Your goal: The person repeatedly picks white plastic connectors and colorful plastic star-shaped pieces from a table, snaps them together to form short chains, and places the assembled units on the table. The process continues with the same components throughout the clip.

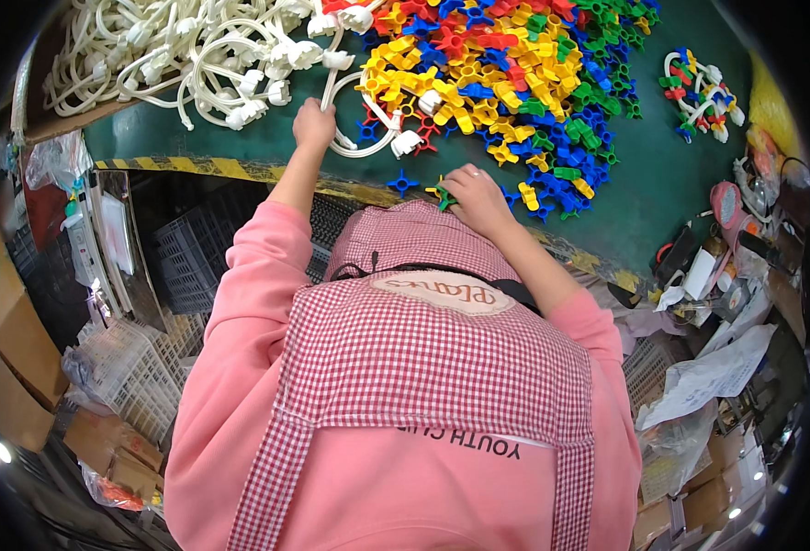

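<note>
My left hand (315, 126) is closed around a white curved plastic tube (329, 90) with a cup-shaped end, at the near edge of the white heap. My right hand (480, 199) is at the table's front edge, its fingers closed on a small green plastic connector (444, 197) with some yellow beside it; the fingers partly cover it. Between the hands lies a blue star-shaped connector (403, 183). Another curved white tube (388, 130) loops over red and blue pieces just right of my left hand.
A heap of white tubes (194, 60) fills the far left. Yellow, red, blue and green connectors (515, 83) are piled at the far middle. An assembled multicoloured cluster (699, 96) sits on the green table (639, 216) at right. Crates (129, 372) stand below left.
</note>
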A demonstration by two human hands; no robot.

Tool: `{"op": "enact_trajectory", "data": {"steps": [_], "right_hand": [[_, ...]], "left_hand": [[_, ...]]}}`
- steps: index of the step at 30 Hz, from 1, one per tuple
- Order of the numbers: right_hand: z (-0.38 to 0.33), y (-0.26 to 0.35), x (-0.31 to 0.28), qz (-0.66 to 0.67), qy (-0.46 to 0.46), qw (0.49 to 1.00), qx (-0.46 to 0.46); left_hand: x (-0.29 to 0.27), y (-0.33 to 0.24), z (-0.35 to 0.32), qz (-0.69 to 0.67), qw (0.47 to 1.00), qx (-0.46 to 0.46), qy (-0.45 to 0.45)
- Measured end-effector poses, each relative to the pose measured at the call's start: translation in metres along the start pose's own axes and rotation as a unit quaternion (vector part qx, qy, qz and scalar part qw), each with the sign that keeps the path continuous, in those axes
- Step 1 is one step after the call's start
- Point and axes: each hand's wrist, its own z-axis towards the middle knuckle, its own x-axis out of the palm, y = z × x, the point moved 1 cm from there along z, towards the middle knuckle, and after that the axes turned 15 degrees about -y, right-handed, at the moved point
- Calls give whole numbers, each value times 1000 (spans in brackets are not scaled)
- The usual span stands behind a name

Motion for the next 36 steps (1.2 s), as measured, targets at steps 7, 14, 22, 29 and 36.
{"op": "enact_trajectory", "data": {"steps": [7,14,22,29,36], "right_hand": [[14,-7,-5,-106,-31,990,83],[8,-2,-34,255,-102,856,437],[26,36,-50,331,-83,848,405],[48,39,-62,302,-26,904,303],[83,51,-43,276,171,929,176]], "left_hand": [[-72,-42,-35,-419,898,-132,16],[-92,-59,-59,-430,893,-42,-126],[-135,-92,-103,-573,819,23,26],[-148,-85,-106,-578,806,102,73],[-164,-55,-111,-603,783,130,84]]}}
